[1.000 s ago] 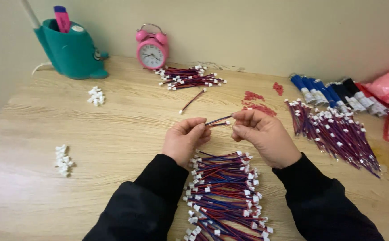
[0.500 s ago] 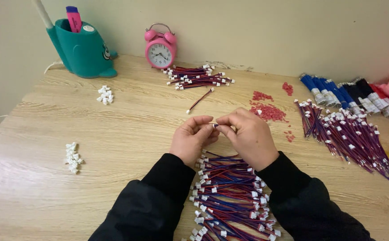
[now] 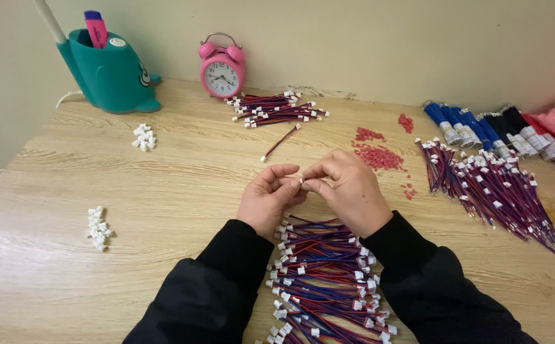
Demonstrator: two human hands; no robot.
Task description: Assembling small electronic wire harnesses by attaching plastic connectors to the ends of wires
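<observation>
While pinched, white connector [image 3: 301,181] (orientation unclear), left hand [image 3: 268,199], right hand [image 3: 347,191]

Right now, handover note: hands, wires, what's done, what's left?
Left hand and right hand: fingertips together, pinching a small white connector.
Wire pile lies under the wrists, white connectors fitted.
Second wire pile is to the right, a small bundle by the pink clock.
Loose connectors lie left.
Which pile is finished: cannot tell.

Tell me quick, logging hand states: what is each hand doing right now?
Left hand: fingers pinched shut on the small white plastic connector.
Right hand: fingers pinched shut on the same connector.
</observation>
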